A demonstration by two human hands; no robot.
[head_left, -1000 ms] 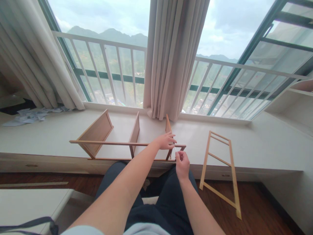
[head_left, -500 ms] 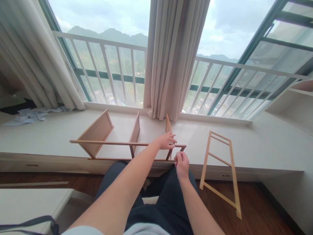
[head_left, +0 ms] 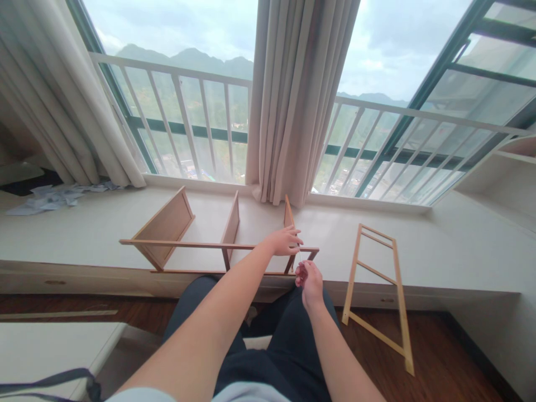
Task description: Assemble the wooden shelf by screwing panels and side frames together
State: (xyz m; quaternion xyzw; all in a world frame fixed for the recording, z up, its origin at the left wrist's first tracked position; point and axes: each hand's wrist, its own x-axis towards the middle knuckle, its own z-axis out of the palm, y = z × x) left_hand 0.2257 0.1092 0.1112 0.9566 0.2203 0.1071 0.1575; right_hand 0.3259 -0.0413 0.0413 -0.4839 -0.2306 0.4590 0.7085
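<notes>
A brown wooden shelf frame (head_left: 201, 244) lies on its side on the white window ledge, with several panels standing up between its long rails. My left hand (head_left: 285, 241) is at its right end, around the upper rail beside the rightmost panel (head_left: 288, 212), fingers partly stretched out. Just below and to the right, my right hand (head_left: 310, 282) pinches a thin metal rod (head_left: 300, 256), which looks like a hex key. The rod points up toward my left fingertips, where its far end meets the frame. The exact contact there is hidden.
A pale wooden ladder-like frame (head_left: 375, 269) leans against the ledge (head_left: 452, 251) on the right, its feet on the dark floor. Crumpled papers (head_left: 50, 198) lie at the left. Curtains (head_left: 280, 111) and a white railing (head_left: 188, 111) stand behind. A white surface (head_left: 54, 352) is at lower left.
My right hand has turned slightly and its fingers have shifted a little on the rod. My left hand and both wooden frames have stayed in place.
</notes>
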